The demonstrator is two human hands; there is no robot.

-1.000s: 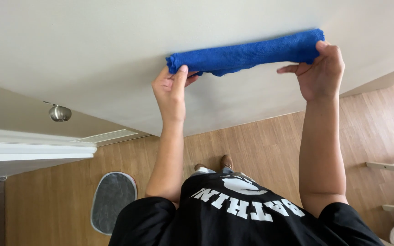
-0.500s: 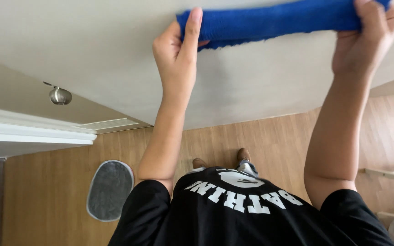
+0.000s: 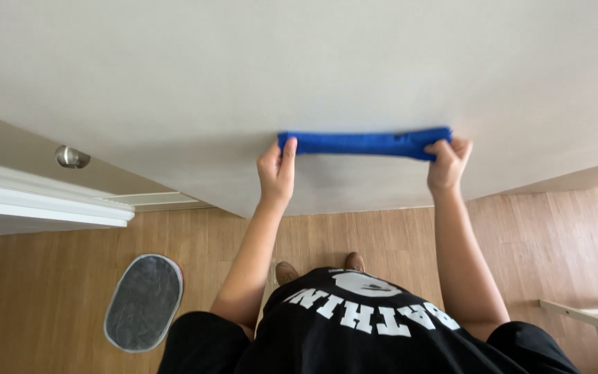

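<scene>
A blue cloth [image 3: 365,143], bunched into a long horizontal strip, is pressed against a pale wall [image 3: 299,76]. My left hand [image 3: 277,170] pinches its left end, fingers pointing up the wall. My right hand [image 3: 448,163] grips the right end. Both arms reach forward from my black printed shirt [image 3: 361,325].
A door with a round metal knob [image 3: 71,157] and white frame [image 3: 43,201] stands at the left. On the wooden floor [image 3: 534,242] lies a grey oval mat [image 3: 143,303]. A pale furniture frame [image 3: 586,318] sits at the lower right. My shoes [image 3: 320,266] show near the wall's base.
The cloth and both hands have slid along the wall: toward the top of the view half a second ago, now back down near mid-frame, with the cloth level and stretched straighter.
</scene>
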